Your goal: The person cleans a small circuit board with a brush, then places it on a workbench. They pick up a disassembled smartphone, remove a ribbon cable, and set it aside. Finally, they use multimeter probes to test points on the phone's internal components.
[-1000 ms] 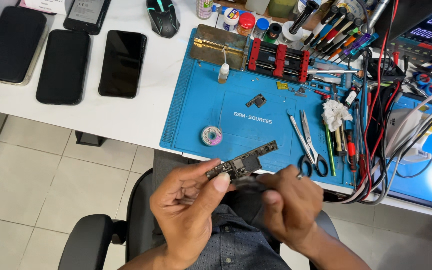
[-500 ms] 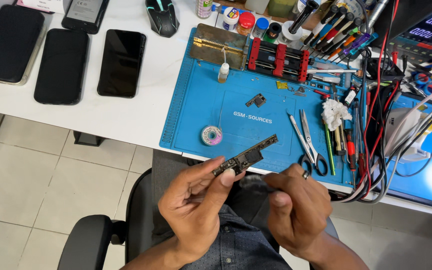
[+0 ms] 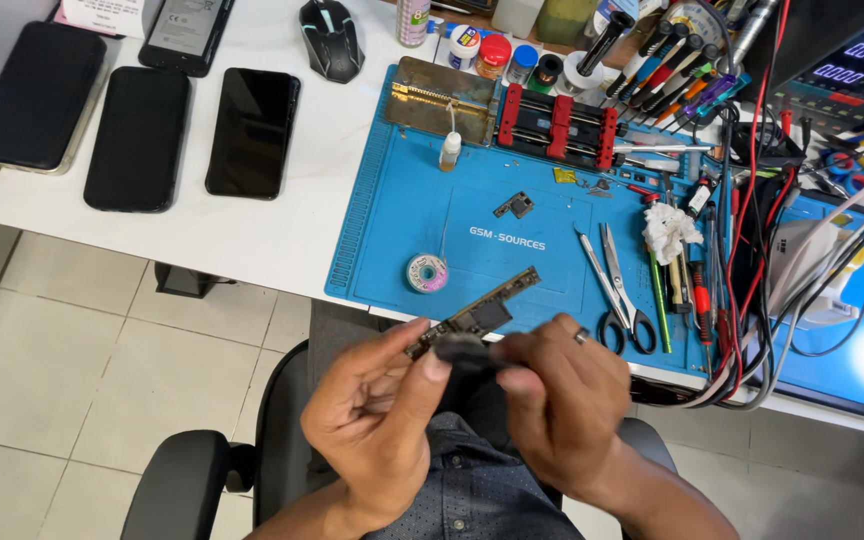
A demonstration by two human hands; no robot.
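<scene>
Though blurred — two hands (image 3: 472, 410), one circuit board (image 3: 477, 317), perhaps pinched.

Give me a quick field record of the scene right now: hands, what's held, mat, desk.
left hand: grips circuit board at its near end
right hand: pinches a small dark thing against the board; blurred
mat: blue; solder reel, scissors, tweezers, red clamp
desk: white; three dark phones, mouse

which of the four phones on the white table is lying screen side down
The phone at the top edge, beside the mouse: its grey back faces up, while the other three show plain black glass.
</scene>
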